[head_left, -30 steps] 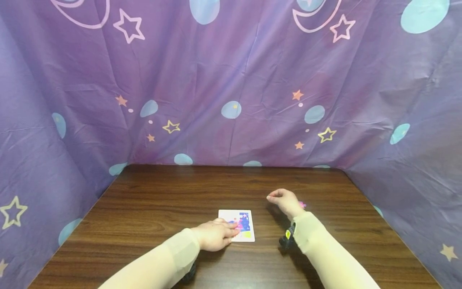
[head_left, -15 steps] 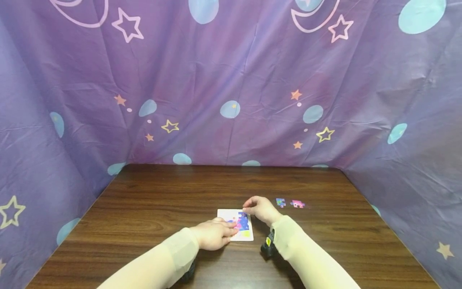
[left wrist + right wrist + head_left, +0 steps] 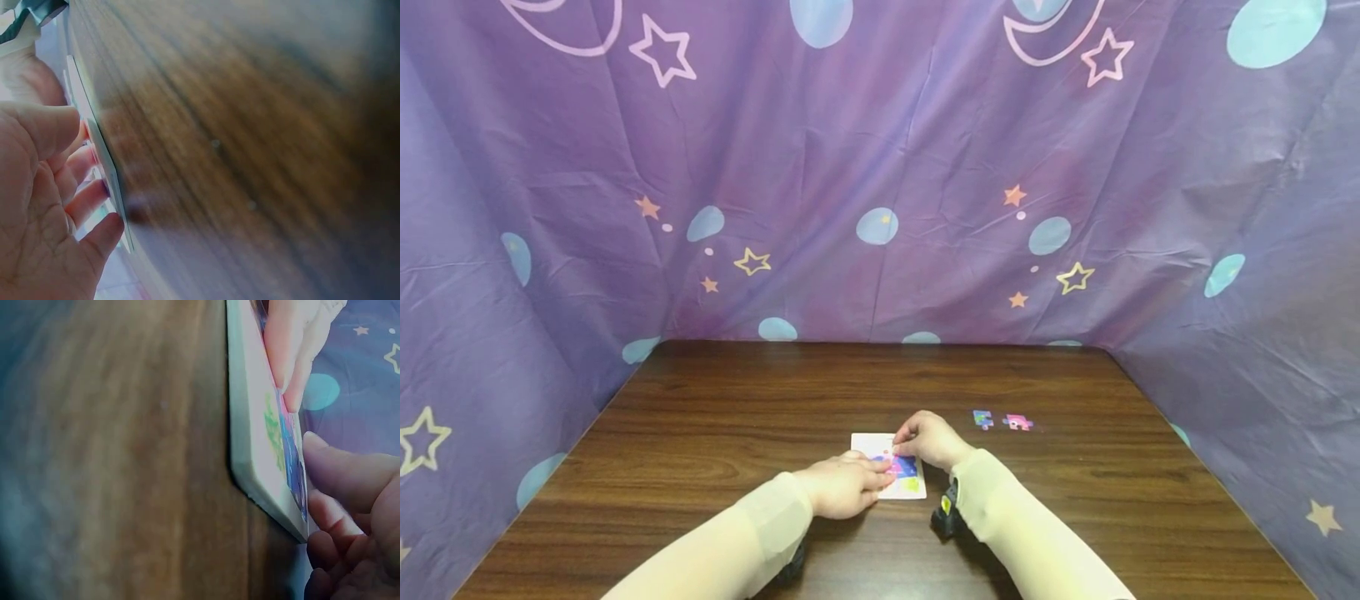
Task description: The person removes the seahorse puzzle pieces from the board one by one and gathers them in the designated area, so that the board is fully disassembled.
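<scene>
Left hand (image 3: pixel 846 486): fingers extended over the near-left part of the board, gripping nothing; best pressed light and flat to stop any sliding – without covering more of the picture.
Board (image 3: pixel 917 493): lying flat on the table, white-bordered, with a blue, pink and yellow picture; partly covered by both hands.
Right hand (image 3: pixel 931 439): over the far-right part of the board, thumb and fingers bent in with a narrow gap; cannot tell if pinching a piece. If so, better lowered level, matched to the outline, then pressed evenly – never forced at an angle.
Blue-green piece (image 3: pixel 982 419): loose on the table, right of the board.
Pink piece (image 3: pixel 1019 422): just beyond, further right.
Table (image 3: pixel 737 417): brown, wood-grained, stretching back to the curtain.
Curtain (image 3: pixel 820 125): purple, printed with stars and moons.
</scene>
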The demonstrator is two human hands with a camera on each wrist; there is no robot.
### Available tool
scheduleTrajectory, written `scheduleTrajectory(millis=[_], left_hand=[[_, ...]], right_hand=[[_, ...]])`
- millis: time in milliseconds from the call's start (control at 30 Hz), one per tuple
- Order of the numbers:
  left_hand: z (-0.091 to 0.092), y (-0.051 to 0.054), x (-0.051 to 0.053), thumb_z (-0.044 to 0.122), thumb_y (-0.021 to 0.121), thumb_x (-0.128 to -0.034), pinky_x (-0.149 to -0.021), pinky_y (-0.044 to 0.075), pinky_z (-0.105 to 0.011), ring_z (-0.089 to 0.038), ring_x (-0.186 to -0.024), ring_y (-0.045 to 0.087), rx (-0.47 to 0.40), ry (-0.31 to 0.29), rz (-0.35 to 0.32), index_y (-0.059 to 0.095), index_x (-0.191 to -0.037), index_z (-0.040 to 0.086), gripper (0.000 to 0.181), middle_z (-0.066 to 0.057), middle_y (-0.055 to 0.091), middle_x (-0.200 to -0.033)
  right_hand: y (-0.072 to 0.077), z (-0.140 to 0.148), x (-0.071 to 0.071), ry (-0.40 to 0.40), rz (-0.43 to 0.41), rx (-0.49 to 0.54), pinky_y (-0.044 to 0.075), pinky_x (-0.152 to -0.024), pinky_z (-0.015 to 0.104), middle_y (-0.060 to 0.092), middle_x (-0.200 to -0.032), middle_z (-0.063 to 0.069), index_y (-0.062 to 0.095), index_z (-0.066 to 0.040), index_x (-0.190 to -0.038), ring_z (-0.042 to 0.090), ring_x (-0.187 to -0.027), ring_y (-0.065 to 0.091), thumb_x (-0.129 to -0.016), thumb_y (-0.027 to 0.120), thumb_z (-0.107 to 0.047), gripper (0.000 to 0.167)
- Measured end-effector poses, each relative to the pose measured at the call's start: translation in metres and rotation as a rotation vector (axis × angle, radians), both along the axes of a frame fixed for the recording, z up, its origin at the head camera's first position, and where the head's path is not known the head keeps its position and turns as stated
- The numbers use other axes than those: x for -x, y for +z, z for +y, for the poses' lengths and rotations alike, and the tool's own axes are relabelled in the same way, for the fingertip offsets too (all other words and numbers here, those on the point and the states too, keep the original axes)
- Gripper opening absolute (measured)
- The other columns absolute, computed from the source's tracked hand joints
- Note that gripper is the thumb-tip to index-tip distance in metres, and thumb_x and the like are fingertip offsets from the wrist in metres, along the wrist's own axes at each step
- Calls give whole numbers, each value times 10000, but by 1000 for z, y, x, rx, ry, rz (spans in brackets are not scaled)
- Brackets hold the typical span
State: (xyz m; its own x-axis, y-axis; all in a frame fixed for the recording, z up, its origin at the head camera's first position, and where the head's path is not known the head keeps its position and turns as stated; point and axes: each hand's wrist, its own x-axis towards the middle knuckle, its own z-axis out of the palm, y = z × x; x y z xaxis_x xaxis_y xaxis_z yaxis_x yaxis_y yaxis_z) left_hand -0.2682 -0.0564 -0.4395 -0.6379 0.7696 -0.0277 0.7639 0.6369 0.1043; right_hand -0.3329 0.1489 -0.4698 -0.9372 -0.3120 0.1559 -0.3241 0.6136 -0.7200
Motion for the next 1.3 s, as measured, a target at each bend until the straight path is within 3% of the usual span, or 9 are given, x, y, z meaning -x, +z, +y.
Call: scheduleTrajectory(millis=[533,867,1067,1300], left_hand=[[0,0,-1,273,518,-975,-1099,333,-304,-182,-1293,455,-5,6,-13,568,-1362,181,401,22,479,-1444],[0,0,-1,260,522,-974,-1108,324,-318,-187,-1290,457,-2,7,-5,569,-1361,178,398,16,479,-1443],[0,0,-1,270,519,-977,-1108,325,-321,-184,-1293,452,-3,14,-18,567,-1363,181,399,16,474,-1448],[0,-1,-1,263,519,-977,-1109,323,-322,-186,-1295,451,-3,12,-19,567,-1363,177,398,13,475,-1447]], right_hand=[[3,1,-1,45,50,-81,422,-801,311,572,-806,-32,720,-96,-686,129,-822,510,-681,823,-85,103],[2,-2,-3,3,101,-155,426,-843,370,574,-808,-58,697,-148,-661,172,-851,532,-668,833,-99,144],[3,-4,-5,-44,92,-163,404,-874,420,577,-812,-72,695,-172,-651,214,-884,527,-675,835,-113,153],[3,-4,-5,-46,89,-167,420,-872,421,610,-806,-50,704,-166,-662,215,-872,553,-683,822,-105,134]])
